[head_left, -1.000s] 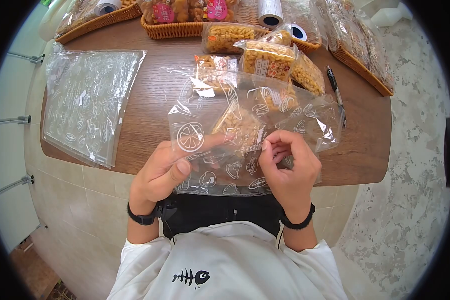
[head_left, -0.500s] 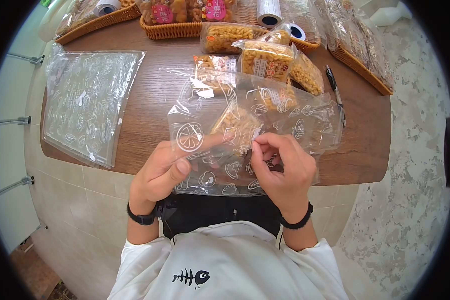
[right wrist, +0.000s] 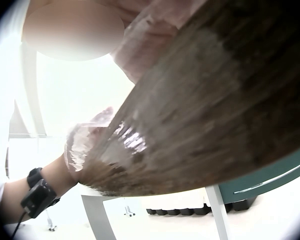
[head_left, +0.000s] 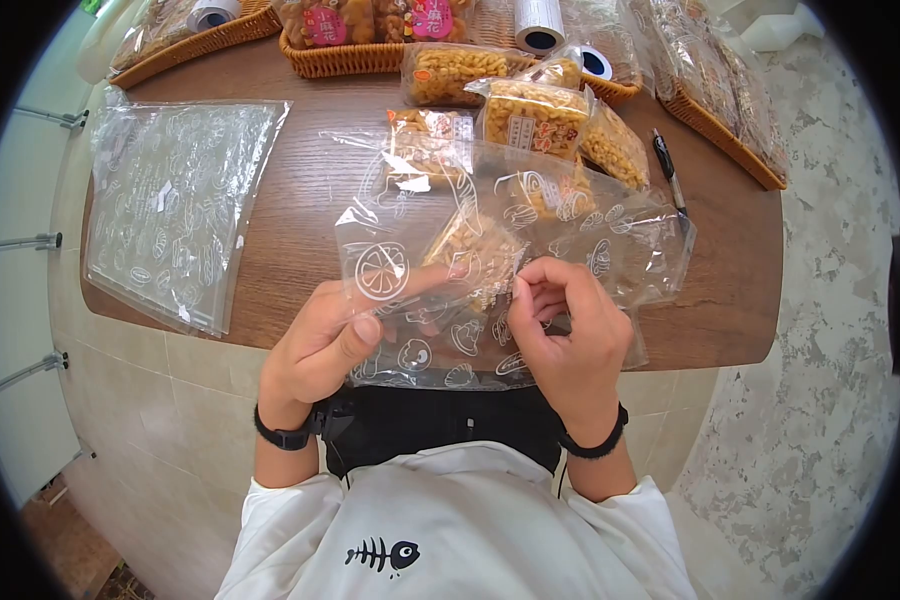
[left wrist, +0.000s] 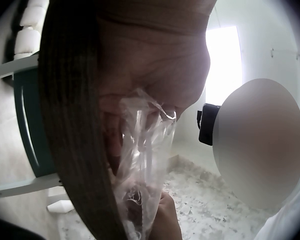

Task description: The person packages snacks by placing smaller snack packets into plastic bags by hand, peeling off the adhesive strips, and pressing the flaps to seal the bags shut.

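Observation:
A clear plastic bag (head_left: pixel 380 272) with white food drawings spreads before me, and a wrapped piece of yellow crunchy snack (head_left: pixel 475 245) shows through it. My left hand (head_left: pixel 322 340) has its index finger stretched out under the plastic to the snack. Its thumb stands apart, over the bag's left edge. In the left wrist view, crumpled plastic (left wrist: pixel 145 150) hangs below the palm. My right hand (head_left: pixel 580 325) pinches the bag between thumb and index fingertips beside the snack's right edge, other fingers curled. In the right wrist view the fingertips are largely hidden behind plastic and glare.
Flat clear bags (head_left: pixel 175 215) lie on the left of the wooden table (head_left: pixel 300 210). Wrapped snacks (head_left: pixel 535 115) pile up beyond the bag. A black pen (head_left: pixel 670 170) lies to the right. Wicker baskets (head_left: pixel 350 62) with packets and label rolls (head_left: pixel 538 28) line the back.
My right hand has shifted left toward the snack, then slightly back right, the plastic's right side creasing with it. My left hand has barely moved.

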A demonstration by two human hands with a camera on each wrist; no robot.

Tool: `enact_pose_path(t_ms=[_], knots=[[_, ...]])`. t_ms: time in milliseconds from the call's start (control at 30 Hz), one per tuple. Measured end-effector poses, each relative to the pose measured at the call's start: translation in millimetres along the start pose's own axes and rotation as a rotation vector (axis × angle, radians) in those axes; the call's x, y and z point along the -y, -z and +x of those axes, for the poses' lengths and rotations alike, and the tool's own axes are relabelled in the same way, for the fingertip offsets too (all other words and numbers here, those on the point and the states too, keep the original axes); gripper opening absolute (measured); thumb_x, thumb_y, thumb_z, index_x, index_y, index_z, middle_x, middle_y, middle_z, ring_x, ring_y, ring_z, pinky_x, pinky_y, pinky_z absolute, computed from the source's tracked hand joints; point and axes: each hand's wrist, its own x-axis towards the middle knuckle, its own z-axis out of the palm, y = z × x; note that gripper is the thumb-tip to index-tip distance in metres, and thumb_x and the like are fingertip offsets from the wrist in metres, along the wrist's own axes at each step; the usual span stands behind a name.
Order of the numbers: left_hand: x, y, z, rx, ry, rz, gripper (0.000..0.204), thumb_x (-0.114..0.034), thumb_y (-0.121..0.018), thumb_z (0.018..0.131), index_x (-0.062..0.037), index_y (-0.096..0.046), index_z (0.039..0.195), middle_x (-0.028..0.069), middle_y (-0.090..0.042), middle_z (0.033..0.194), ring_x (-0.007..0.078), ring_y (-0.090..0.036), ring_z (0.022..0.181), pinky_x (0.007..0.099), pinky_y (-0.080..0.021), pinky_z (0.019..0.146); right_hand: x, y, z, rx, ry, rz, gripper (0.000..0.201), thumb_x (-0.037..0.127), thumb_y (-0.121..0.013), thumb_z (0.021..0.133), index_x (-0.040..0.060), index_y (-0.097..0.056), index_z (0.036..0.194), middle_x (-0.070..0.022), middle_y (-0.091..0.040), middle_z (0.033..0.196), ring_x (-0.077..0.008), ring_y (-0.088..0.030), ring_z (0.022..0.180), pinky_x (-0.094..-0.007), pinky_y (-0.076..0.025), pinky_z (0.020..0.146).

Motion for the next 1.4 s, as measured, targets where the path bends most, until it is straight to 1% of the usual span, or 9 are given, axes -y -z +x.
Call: enact_pose_path(t_ms=[267, 467, 633, 767, 800, 933, 1100, 1167, 1400], knots=[[-0.1, 1.3, 0.5, -0.006, -0.02, 0.043, 0.074, -0.059, -0.043, 0.108, 0.0034, -0.061, 0.144, 0.017, -0.071, 0.133, 0.0216, -0.074, 0.096, 0.0297, -0.056, 0.076, 0.3, 1.2, -0.8, 0.003, -0.057, 0.042, 0.017, -0.002, -0.078, 0.086, 0.0029, -0.067, 0.099, -0.0047, -0.071, 0.086, -0.0122, -0.07, 0.067, -0.0244, -0.057, 0.059], [-0.7, 1.3, 0.5, 0.005, -0.02, 0.045, 0.074, -0.058, -0.042, 0.109, 0.0042, -0.061, 0.144, 0.0175, -0.071, 0.133, 0.0218, -0.074, 0.096, 0.0296, -0.055, 0.076, -0.1, 1.3, -0.9, -0.006, -0.069, 0.053, 0.016, -0.002, -0.077, 0.088, 0.0012, -0.067, 0.1, -0.0058, -0.071, 0.086, -0.0128, -0.07, 0.067, -0.0245, -0.057, 0.06], [-0.5, 1.4, 0.5, 0.005, -0.013, 0.026, 0.073, -0.056, -0.043, 0.109, 0.0053, -0.06, 0.144, 0.0184, -0.071, 0.134, 0.0234, -0.074, 0.096, 0.0318, -0.056, 0.083, 0.8, 1.6, -1.5, -0.01, -0.092, 0.06, 0.015, -0.003, -0.076, 0.088, 0.0008, -0.067, 0.1, -0.0061, -0.071, 0.086, -0.0124, -0.071, 0.067, -0.0248, -0.057, 0.06], [4.2, 0.5, 0.9, 0.001, -0.029, 0.016, 0.072, -0.056, -0.044, 0.109, 0.0053, -0.06, 0.144, 0.0186, -0.071, 0.134, 0.0233, -0.073, 0.096, 0.0324, -0.057, 0.083, 1.1, 2.1, -1.5, -0.016, -0.099, 0.053, 0.016, -0.003, -0.076, 0.088, 0.0004, -0.067, 0.1, -0.0061, -0.071, 0.086, -0.0121, -0.071, 0.067, -0.0248, -0.057, 0.06], [5.6, 0.3, 0.5, -0.008, -0.035, 0.013, 0.072, -0.056, -0.044, 0.109, 0.0052, -0.06, 0.144, 0.0185, -0.071, 0.134, 0.0228, -0.073, 0.096, 0.0315, -0.056, 0.081, 1.0, 2.4, -1.3, -0.016, -0.098, 0.053, 0.016, -0.003, -0.076, 0.088, 0.0004, -0.067, 0.1, -0.0061, -0.071, 0.086, -0.0121, -0.071, 0.067, -0.0248, -0.057, 0.06], [7.7, 2.0, -2.3, -0.017, -0.008, -0.02, 0.072, -0.056, -0.044, 0.109, 0.0046, -0.061, 0.144, 0.0181, -0.07, 0.137, 0.0215, -0.073, 0.095, 0.029, -0.054, 0.075, 0.7, 2.9, -0.9, -0.033, -0.07, 0.066, 0.019, -0.003, -0.078, 0.086, 0.0014, -0.067, 0.101, -0.0059, -0.071, 0.086, -0.0123, -0.071, 0.067, -0.0248, -0.058, 0.061], [8.1, 2.0, -1.9, -0.015, -0.013, 0.005, 0.072, -0.057, -0.043, 0.109, 0.004, -0.061, 0.144, 0.017, -0.07, 0.138, 0.0209, -0.072, 0.095, 0.0284, -0.054, 0.073, 3.3, 3.3, 1.4, -0.027, -0.08, 0.081, 0.025, -0.001, -0.081, 0.081, 0.0031, -0.068, 0.102, -0.006, -0.071, 0.086, -0.0123, -0.07, 0.069, -0.0248, -0.057, 0.063], [7.8, 1.8, -1.9, -0.022, -0.016, 0.01, 0.072, -0.057, -0.043, 0.109, 0.0038, -0.062, 0.144, 0.0166, -0.07, 0.137, 0.0209, -0.073, 0.095, 0.0286, -0.054, 0.073, 2.8, 4.2, 3.1, -0.003, -0.007, 0.024, 0.028, 0.0, -0.082, 0.079, 0.0041, -0.069, 0.103, -0.0062, -0.071, 0.086, -0.0126, -0.07, 0.07, -0.0246, -0.057, 0.063], [7.1, 2.0, -0.8, -0.011, -0.02, 0.022, 0.073, -0.057, -0.042, 0.109, 0.0035, -0.062, 0.144, 0.0172, -0.072, 0.133, 0.0209, -0.073, 0.094, 0.0284, -0.053, 0.072, 1.1, 1.4, 3.2, -0.026, 0.003, 0.013, 0.024, -0.002, -0.081, 0.08, 0.0045, -0.07, 0.101, -0.005, -0.071, 0.083, -0.0124, -0.07, 0.067, -0.024, -0.056, 0.06]])
